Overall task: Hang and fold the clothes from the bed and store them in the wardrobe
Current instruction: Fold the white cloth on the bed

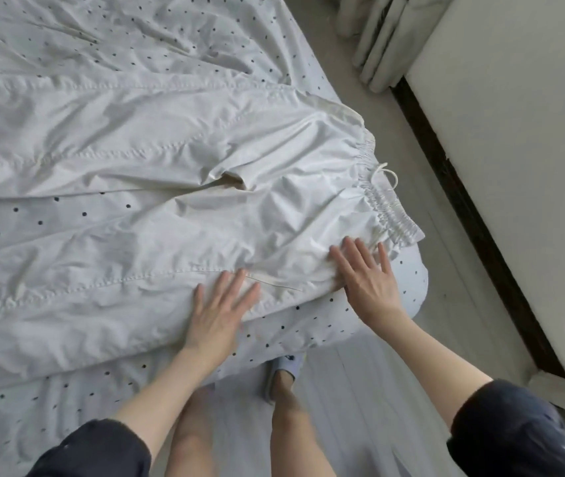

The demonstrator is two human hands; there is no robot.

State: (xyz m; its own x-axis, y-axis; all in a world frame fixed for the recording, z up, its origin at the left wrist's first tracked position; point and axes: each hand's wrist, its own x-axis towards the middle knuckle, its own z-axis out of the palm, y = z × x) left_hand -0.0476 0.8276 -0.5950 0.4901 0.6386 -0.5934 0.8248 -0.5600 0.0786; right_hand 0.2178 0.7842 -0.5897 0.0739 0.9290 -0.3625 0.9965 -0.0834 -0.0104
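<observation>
Dark sleeves (95, 449) at 6 o'clock lead up bare forearms to two hands laid flat on white trousers (157, 160), which lie spread across the dotted bed (67, 32). The left hand (219, 311) presses the near leg with fingers straight and spread, gripping nothing. The right hand (370, 280), equally flat and open, rests at 3 o'clock of it, just below the elastic waistband (387, 208) by the bed's corner.
</observation>
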